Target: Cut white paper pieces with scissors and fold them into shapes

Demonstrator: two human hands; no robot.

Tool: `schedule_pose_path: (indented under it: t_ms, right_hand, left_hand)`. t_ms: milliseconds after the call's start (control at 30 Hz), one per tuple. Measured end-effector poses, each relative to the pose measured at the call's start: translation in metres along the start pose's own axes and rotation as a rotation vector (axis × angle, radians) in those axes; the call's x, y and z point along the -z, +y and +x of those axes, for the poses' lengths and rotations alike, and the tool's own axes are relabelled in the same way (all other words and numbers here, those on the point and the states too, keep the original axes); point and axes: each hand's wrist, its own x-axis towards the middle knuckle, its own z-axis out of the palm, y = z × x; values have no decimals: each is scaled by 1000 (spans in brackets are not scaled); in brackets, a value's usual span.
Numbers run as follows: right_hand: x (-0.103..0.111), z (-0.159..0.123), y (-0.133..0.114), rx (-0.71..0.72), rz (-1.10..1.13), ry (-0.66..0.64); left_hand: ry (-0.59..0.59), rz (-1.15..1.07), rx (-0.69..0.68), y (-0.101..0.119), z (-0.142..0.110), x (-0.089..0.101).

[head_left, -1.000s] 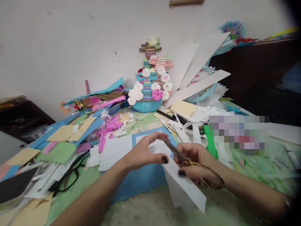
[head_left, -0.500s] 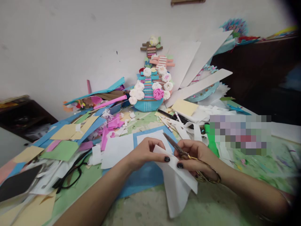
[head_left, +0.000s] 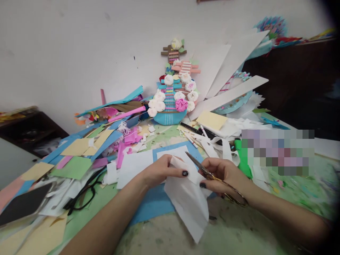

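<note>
A white sheet of paper hangs from my left hand, its upper edge pinched between thumb and fingers. In my right hand is a pair of scissors with gold handles, the closed-looking blades pointing up and left. The right thumb is close to the paper's right edge; whether it also grips the paper I cannot tell. Beneath the hands lie a blue sheet and white paper on the table.
Flower-covered paper guitars stand against the wall. Pens, white strips and yellow paper lie behind my right hand. Coloured scraps, black-framed glasses and a dark phone are at the left. A green roll sits at the right.
The white paper has turned in my hands; its lower part now spreads wider and further left. My left hand has shifted slightly left. The view has swung a little left.
</note>
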Motion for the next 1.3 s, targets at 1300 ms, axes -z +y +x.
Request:
schedule_pose_path:
  t_ms: [1300]
  right_hand:
    - [13, 2, 2, 28, 157, -300]
  left_hand:
    - [377, -168, -242, -2, 2, -6]
